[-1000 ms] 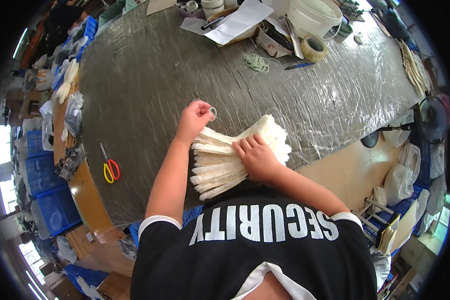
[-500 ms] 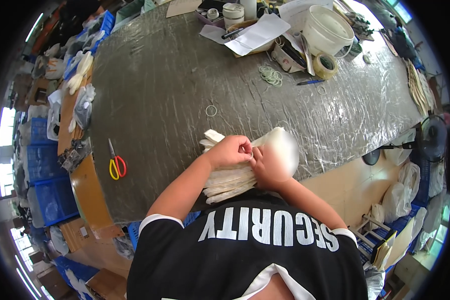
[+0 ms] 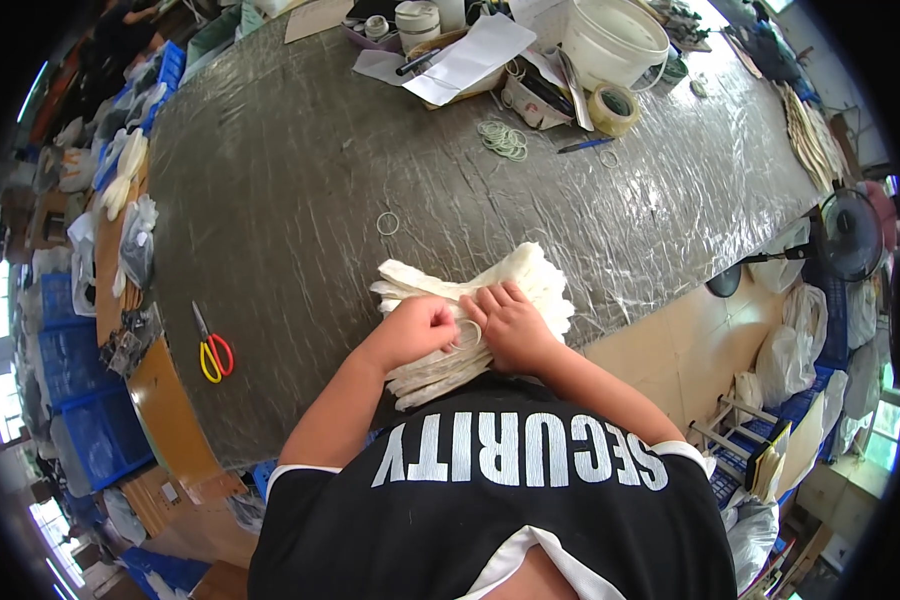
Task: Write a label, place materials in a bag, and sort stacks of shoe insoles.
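Note:
A bundle of layered cream-white cloth pieces point(image 3: 530, 272) lies at the table's near edge, against my black shirt. Its ends fan out on both sides and its middle is squeezed narrow. My right hand point(image 3: 510, 326) grips that middle from above, fingers bent over the cloth. Beside it, my left hand point(image 3: 416, 330) is closed, its fingertips pinching a pale rubber band point(image 3: 467, 336) that loops over the bundle between the two hands. How far the band goes round the cloth is hidden. Another rubber band point(image 3: 388, 224) lies alone on the table beyond my left hand.
Red-and-yellow-handled scissors point(image 3: 213, 357) lie at the left on the dark, film-covered table point(image 3: 270, 200). A pile of rubber bands point(image 3: 502, 141), a blue pen point(image 3: 584, 146), a tape roll point(image 3: 613, 109) and a white bucket point(image 3: 615, 45) are at the far side. A fan point(image 3: 852, 234) stands at right.
My hands have moved slightly apart, and the rubber band now shows as an open loop between them. The whole view has shifted, moving the table's things leftward in it.

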`<state>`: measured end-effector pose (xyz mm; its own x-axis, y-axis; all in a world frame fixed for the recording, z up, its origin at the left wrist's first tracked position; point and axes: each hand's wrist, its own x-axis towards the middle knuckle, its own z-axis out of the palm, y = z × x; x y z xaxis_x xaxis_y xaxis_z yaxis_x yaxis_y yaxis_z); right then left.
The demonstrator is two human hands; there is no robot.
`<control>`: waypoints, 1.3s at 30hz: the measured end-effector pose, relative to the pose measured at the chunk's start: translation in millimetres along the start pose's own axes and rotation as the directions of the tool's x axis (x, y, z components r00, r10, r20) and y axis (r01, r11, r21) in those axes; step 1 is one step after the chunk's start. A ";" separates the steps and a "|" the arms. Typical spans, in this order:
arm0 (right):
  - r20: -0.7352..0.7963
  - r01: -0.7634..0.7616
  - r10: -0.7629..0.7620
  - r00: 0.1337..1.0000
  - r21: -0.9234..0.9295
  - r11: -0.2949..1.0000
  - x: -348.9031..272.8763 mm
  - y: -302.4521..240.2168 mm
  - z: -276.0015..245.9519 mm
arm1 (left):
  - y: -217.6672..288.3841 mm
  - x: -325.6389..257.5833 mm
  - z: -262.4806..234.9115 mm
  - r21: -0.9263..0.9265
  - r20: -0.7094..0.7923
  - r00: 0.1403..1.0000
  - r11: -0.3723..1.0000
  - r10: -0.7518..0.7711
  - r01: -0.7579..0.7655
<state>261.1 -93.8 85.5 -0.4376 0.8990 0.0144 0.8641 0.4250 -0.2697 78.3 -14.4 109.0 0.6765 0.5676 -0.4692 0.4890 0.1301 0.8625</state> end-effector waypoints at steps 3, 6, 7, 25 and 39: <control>0.003 -0.019 0.019 1.000 0.022 1.000 -0.1 0.4 1.1 | 10.9 -37.2 -0.9 -0.373 0.403 0.914 0.921 0.053 0.112; 0.008 -0.031 0.031 0.999 0.012 0.999 -1.3 0.8 2.8 | 22.3 -61.5 0.0 -0.471 0.405 0.911 0.871 0.073 0.139; 0.040 -0.053 0.055 0.998 -0.028 0.998 -1.5 1.3 2.9 | 25.0 -65.6 -2.3 -0.399 0.302 0.936 0.916 0.179 -0.046; 0.074 -0.046 0.045 0.996 0.009 0.999 2.1 -4.9 -3.3 | 37.1 -96.9 -24.6 -0.581 0.221 0.799 0.733 0.559 -0.352; 0.040 -0.023 0.022 0.999 0.023 0.999 -0.1 -1.8 1.1 | 25.4 27.9 -37.6 0.690 0.012 0.946 0.682 0.325 -0.243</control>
<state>259.3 -94.8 84.9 -0.4279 0.9033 -0.0303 0.8682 0.4014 -0.2917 88.9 35.3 124.9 0.8051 0.5696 -0.1656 0.5491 -0.6099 0.5714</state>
